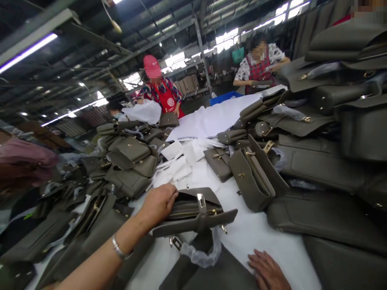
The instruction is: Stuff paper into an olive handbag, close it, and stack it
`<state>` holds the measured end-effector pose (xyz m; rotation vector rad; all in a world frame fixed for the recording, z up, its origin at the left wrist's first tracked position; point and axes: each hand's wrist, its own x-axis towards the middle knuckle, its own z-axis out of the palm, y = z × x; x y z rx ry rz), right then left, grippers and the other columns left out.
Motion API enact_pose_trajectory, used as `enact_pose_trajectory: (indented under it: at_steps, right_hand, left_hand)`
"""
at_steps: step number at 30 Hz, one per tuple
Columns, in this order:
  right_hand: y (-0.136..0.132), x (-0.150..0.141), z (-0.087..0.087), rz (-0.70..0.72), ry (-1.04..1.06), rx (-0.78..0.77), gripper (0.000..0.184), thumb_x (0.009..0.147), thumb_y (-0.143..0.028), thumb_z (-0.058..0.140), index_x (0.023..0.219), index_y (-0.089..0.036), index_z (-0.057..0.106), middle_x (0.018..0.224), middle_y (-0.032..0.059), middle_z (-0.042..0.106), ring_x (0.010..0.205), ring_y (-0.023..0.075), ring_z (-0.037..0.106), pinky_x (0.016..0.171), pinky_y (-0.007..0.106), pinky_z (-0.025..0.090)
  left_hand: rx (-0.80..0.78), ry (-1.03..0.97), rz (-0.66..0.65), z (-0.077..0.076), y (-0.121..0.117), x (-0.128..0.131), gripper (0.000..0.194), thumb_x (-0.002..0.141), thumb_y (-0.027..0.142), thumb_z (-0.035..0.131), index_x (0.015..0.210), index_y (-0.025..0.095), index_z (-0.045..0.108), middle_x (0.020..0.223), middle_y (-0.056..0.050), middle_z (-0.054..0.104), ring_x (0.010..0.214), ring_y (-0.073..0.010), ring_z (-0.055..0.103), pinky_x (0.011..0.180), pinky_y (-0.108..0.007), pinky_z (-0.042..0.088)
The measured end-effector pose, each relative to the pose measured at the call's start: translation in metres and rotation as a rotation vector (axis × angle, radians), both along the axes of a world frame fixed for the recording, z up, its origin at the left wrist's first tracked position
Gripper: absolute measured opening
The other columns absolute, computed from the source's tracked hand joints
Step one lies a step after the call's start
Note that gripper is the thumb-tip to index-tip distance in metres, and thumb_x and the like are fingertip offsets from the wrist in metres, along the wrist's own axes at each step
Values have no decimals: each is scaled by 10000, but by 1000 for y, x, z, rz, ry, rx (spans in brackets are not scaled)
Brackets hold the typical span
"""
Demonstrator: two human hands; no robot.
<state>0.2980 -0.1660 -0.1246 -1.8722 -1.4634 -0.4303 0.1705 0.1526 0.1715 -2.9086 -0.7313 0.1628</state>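
My left hand (159,203) grips the left end of an olive-grey leather handbag (196,213) lying on the white table cover (256,237); the fingers curl into its opening. The bag has a silver clasp and a flap hanging toward me. My right hand (267,272) rests flat, fingers stretched, on the white cover at the near edge, holding nothing. A clear plastic wrap (202,255) lies below the bag.
Piles of similar olive bags rise on the left (127,169) and tall on the right (332,121). White paper sheets (181,161) lie mid-table. Two co-workers, one in a red apron (165,96), another farther right (260,64), work at the far end.
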Motion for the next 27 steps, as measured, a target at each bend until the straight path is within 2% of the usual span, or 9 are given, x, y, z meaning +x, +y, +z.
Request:
enact_pose_trajectory:
  at_steps: [2,3,6,8,10,12,14,20,27]
  right_hand:
    - [4,-5,39,-46,316,52,224,902,-282,479,1044,-230,644,988,43,685,901,172,651,750,266,556]
    - [10,-7,64,-40,419,80,229,909,-287,479,1063,-221,636,1023,58,669,945,181,637,797,279,549]
    - [40,-12,138,50,506,202,193,895,-242,520,1046,-211,635,981,70,665,943,196,614,840,328,517]
    - [63,-18,174,200,494,31,165,904,-233,507,998,-227,641,904,34,671,857,165,611,768,295,510]
    - [81,-29,193,326,346,-254,178,840,-259,602,1015,-240,628,901,6,666,836,168,601,736,290,499]
    - [91,-42,198,296,168,-468,282,789,-279,653,1057,-214,595,937,25,649,850,201,582,726,320,484]
    - [93,-52,193,228,83,-526,254,814,-303,622,1045,-213,569,915,20,632,843,207,562,732,335,462]
    - [86,-67,162,-2,-88,-319,173,793,-289,625,917,-224,523,831,4,554,761,203,488,700,357,406]
    - [80,-63,120,-124,-281,-85,145,748,-287,603,713,-192,498,650,20,487,642,183,445,667,362,376]
  left_hand:
    - [-12,44,-62,3,-16,-18,284,941,301,316,887,172,564,869,-68,612,835,-195,570,751,-307,429]
    - [-20,59,-90,3,-23,-25,285,940,292,315,887,167,565,867,-72,608,832,-196,564,752,-309,432]
    - [-51,65,-167,2,-42,-39,271,933,256,321,874,163,569,842,-74,602,803,-197,556,733,-314,438]
    - [-65,44,-231,-1,-52,-44,258,925,228,329,845,166,566,812,-70,595,765,-199,551,702,-320,437]
    - [-66,-3,-294,-6,-61,-47,242,913,199,339,814,169,558,782,-65,586,728,-201,544,663,-320,427]
    - [-48,-71,-352,-11,-68,-50,234,901,170,344,787,179,548,754,-56,578,704,-201,538,639,-318,412]
    - [-24,-146,-408,-16,-72,-53,236,892,149,342,766,192,536,727,-44,570,684,-198,535,626,-318,394]
    - [-67,-315,-509,-24,-85,-58,228,902,197,367,732,215,517,666,-22,555,618,-172,537,579,-289,372]
    - [-144,-234,-521,-27,-112,-36,204,876,198,395,761,233,560,733,-34,620,680,-196,592,601,-298,426]
